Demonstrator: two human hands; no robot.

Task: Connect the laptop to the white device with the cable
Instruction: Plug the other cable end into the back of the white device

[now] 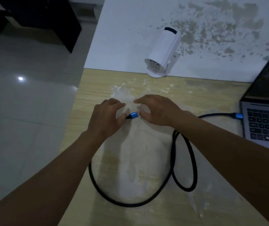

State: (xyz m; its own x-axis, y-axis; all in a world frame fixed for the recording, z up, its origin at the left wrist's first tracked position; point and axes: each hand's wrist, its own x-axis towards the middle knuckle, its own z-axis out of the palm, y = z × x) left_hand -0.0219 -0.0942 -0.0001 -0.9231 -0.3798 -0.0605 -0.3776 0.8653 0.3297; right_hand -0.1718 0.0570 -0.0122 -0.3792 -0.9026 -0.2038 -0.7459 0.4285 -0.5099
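Note:
A white cylindrical device [162,52] stands on its base at the table's far edge, its perforated port end facing me. A grey laptop [264,124] sits open at the right. A black braided cable [176,168] loops over the table; one blue plug [237,115] is at the laptop's left side. The other blue plug [133,115] lies between my hands. My left hand [105,118] pinches the cable just behind this plug. My right hand [156,110] hovers over the plug's tip with fingers curled; I cannot tell if it touches.
The wooden table [97,82] has worn pale patches and its left edge drops to a tiled floor [24,111]. A stained white wall [212,30] rises behind the table. Dark furniture [32,17] stands at the far left.

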